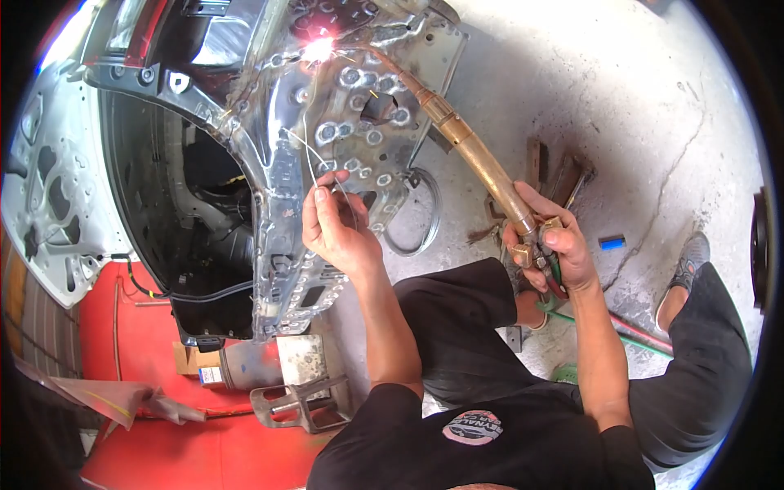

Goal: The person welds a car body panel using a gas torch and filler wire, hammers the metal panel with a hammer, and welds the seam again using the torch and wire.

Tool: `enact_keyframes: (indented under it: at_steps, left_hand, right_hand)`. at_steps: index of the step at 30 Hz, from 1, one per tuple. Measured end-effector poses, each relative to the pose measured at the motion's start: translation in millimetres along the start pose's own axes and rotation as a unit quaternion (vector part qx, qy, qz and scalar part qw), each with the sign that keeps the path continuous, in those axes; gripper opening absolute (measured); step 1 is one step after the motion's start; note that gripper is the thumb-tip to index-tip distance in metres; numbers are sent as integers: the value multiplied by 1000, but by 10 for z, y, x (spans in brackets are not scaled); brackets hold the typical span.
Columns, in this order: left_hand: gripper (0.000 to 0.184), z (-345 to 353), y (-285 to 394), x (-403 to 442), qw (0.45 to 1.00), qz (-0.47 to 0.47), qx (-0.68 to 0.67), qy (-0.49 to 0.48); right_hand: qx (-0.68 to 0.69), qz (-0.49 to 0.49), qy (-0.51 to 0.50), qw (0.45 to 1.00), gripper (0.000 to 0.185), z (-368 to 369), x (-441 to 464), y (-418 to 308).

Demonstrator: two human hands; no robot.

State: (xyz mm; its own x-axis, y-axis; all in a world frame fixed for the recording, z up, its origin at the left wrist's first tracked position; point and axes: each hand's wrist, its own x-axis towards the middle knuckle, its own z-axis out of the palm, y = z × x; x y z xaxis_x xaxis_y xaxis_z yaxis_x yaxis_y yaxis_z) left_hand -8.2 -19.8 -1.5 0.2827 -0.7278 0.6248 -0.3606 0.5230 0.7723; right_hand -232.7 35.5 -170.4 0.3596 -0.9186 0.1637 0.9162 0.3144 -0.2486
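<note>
My left hand [339,233] pinches a thin welding wire [309,155] between thumb and fingers. The wire runs up towards a bright glow [318,50] with sparks on the bare metal car body panel [273,151]. A brass gas welding torch [474,155] lies in my right hand [559,249], which is wrapped around its valve end. The torch's thin bent tip [384,61] points left at the glow. Glare hides the exact spot where wire, flame and metal come together.
A coil of wire [430,237] hangs at the panel's lower edge. Red and green hoses [641,336] trail right of my leg. A blue lighter [612,242] and rusty metal pieces [567,180] lie on the concrete floor. Lower left are a metal clamp [302,408] and a grey cylinder [251,363].
</note>
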Motion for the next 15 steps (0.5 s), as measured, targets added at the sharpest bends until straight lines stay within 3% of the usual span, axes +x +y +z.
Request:
enact_keyframes:
  at_steps: [15]
  left_hand:
    - [31,-27,5,-14,1000,2,-3,-1]
  right_hand:
    - [-3,5,6,1000,80,3,1,5]
